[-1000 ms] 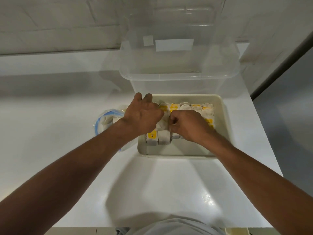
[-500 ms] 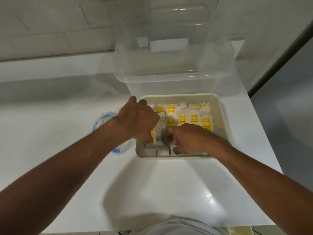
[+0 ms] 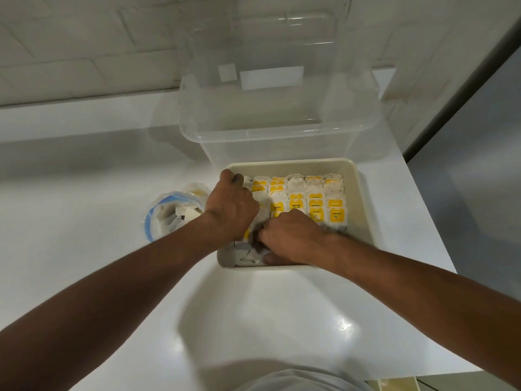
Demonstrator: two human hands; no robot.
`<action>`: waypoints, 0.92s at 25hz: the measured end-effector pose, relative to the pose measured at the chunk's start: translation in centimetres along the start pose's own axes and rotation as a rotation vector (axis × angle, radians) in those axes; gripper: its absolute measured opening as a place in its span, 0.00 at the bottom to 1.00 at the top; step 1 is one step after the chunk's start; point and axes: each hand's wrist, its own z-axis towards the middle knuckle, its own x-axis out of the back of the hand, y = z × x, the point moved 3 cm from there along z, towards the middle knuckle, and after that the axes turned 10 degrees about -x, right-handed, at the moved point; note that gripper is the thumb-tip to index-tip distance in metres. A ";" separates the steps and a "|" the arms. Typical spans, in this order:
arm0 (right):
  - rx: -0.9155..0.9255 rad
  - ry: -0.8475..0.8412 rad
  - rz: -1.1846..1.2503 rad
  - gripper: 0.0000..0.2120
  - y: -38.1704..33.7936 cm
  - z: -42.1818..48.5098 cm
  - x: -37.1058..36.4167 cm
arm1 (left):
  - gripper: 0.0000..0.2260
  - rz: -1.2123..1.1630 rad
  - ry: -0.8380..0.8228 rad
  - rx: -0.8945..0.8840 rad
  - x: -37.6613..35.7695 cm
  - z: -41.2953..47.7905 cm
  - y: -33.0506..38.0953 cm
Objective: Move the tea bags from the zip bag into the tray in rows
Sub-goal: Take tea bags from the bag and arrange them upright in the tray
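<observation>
Tea bags (image 3: 315,204), white paper with yellow labels, fill the cream plastic tray (image 3: 363,198) toward twelve o'clock. Both hands have slid toward six: right hand (image 3: 293,238) pinches bags, left hand (image 3: 229,208) hides its grip. Last rows remain.

The cream rectangular plastic tray (image 3: 363,198) sits mid-frame on the white countertop (image 3: 112,193), right in front of the big clear plastic storage bin (image 3: 276,136). Paper tea bags with yellow tags (image 3: 315,204) stand in rows inside it. The clear zip bag with a blue seal (image 3: 158,218) lies just left of the tray. The left hand (image 3: 229,207) and right hand (image 3: 293,238) are in its near-left part.
</observation>
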 end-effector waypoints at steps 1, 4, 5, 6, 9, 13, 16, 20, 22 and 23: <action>-0.020 0.005 0.010 0.14 0.0 -0.1 0.0 | 0.10 0.010 0.007 0.006 0.0 0.2 0.0; 0.000 0.042 0.081 0.21 0.2 -0.6 0.4 | 0.10 0.008 0.026 0.033 0.1 0.6 -0.1; 0.048 0.038 0.105 0.23 0.4 -0.6 0.5 | 0.10 -0.004 0.032 0.039 0.2 0.7 -0.2; 0.106 0.025 0.125 0.24 0.6 -0.6 0.4 | 0.10 -0.010 0.034 0.042 0.2 0.8 -0.3; 0.238 -0.004 0.121 0.20 0.7 -0.2 -0.5 | 0.13 -0.009 0.036 0.042 -0.1 1.1 -0.6; 0.301 0.081 0.008 0.09 0.3 0.9 -1.8 | 0.10 -0.042 0.054 0.024 -0.2 1.0 -1.2; 0.197 0.084 0.176 0.06 0.9 1.0 -1.4 | 0.12 -0.145 0.114 -0.032 0.3 0.3 -2.0; -0.161 -0.176 0.771 0.04 2.9 0.6 -1.1 | 0.15 -0.487 0.120 -0.163 0.8 -1.0 -3.7; -0.253 -0.237 1.025 0.04 3.6 0.6 -1.2 | 0.17 -0.593 0.085 -0.222 1.0 -0.9 -3.4; -0.288 -0.253 1.128 0.05 3.8 0.5 -1.2 | 0.18 -0.587 0.083 -0.241 1.1 -0.8 -2.9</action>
